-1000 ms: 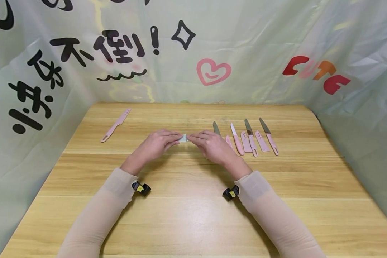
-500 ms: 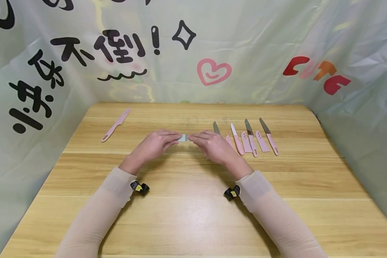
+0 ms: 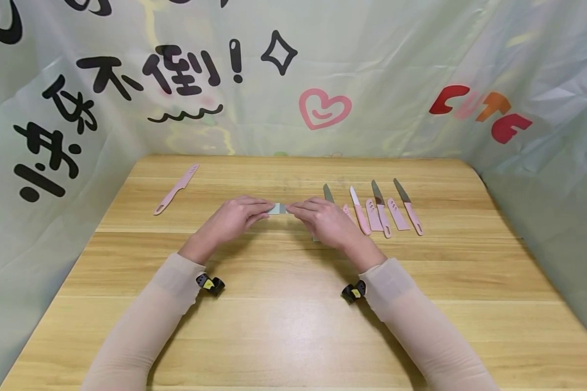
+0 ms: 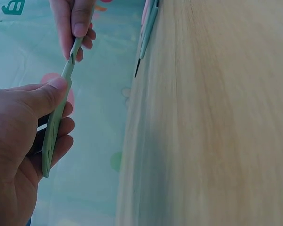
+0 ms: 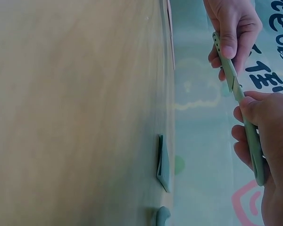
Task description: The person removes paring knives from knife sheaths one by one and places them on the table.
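Above the table, my left hand [image 3: 236, 218] holds the slotted light-green sheath [image 4: 51, 141] of a knife, thumb on one side and fingers on the other. My right hand [image 3: 325, 221] grips the knife's green handle [image 5: 251, 136]. Between the hands, a short grey stretch of the blade [image 3: 282, 208] shows beside the sheath's mouth; the blade's tip is hidden within the sheath. Another knife's dark blade [image 3: 328, 193] lies just behind my right hand, which covers its handle in the head view. A loose green sheath [image 5: 163, 165] lies on the table below, in the right wrist view.
Several unsheathed pink-handled knives [image 3: 413, 217] lie right of my right hand, with pink sheaths [image 3: 373, 216] between them. A pink sheathed knife [image 3: 176, 190] lies at the back left of the wooden table [image 3: 293, 326]. A printed curtain [image 3: 381, 65] hangs behind.
The hands have drawn slightly apart, the left one moving a little left. More of the grey blade shows between the sheath and my right hand.
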`<state>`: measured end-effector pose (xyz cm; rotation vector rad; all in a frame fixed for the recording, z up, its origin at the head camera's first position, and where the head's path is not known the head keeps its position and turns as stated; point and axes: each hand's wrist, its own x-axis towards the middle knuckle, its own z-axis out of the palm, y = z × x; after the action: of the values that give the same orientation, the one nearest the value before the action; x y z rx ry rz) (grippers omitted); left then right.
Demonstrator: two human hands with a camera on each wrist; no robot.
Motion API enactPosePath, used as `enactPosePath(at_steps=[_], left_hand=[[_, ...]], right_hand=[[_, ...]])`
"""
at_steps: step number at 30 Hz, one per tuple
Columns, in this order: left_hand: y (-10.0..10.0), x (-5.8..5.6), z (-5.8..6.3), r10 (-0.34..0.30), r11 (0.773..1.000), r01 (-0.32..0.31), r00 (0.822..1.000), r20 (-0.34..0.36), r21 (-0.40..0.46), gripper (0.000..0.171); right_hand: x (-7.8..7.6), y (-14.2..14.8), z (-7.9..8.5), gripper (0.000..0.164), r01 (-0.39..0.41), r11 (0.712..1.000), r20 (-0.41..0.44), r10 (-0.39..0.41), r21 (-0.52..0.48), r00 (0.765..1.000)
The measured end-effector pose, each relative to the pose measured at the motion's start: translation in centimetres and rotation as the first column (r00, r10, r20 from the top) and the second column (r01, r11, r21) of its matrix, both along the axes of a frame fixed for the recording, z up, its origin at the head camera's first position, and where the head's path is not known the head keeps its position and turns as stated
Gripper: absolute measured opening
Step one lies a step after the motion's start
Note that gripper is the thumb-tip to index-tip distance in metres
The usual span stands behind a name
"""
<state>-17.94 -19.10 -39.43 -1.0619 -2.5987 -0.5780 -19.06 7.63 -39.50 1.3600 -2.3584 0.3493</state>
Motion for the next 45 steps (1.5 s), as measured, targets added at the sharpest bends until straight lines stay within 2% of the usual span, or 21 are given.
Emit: enactPosePath(at_steps=[12, 20, 29, 45], left_hand=[[-0.3, -0.1, -0.1, 0.003, 1.000, -0.003, 1.000, -0.012, 0.012, 0.032], [-0.4, -0.1, -0.1, 0.003, 1.000, -0.003, 1.000, 0.002, 0.012, 0.032], [-0.6, -0.2, 0.0, 0.018, 1.000, -0.018, 1.000, 0.012, 0.001, 0.032], [-1.1, -0.4, 0.0, -0.005, 1.000, 0.006, 0.999, -0.045, 0.014, 0.032]], right_hand=[[0.0, 0.3, 0.3, 0.035, -0.008, 1.000, 0.027, 0.009, -0.022, 1.000], [0.0, 0.5, 0.4, 0.033, 0.023, 1.000, 0.047, -0.022, -0.012, 0.999], [-0.1, 0.9, 0.4, 0.033, 0.023, 0.999, 0.057, -0.021, -0.023, 0.998], [-0.1, 1.2, 0.8, 0.031, 0.010, 0.999, 0.074, -0.006, -0.042, 0.997]])
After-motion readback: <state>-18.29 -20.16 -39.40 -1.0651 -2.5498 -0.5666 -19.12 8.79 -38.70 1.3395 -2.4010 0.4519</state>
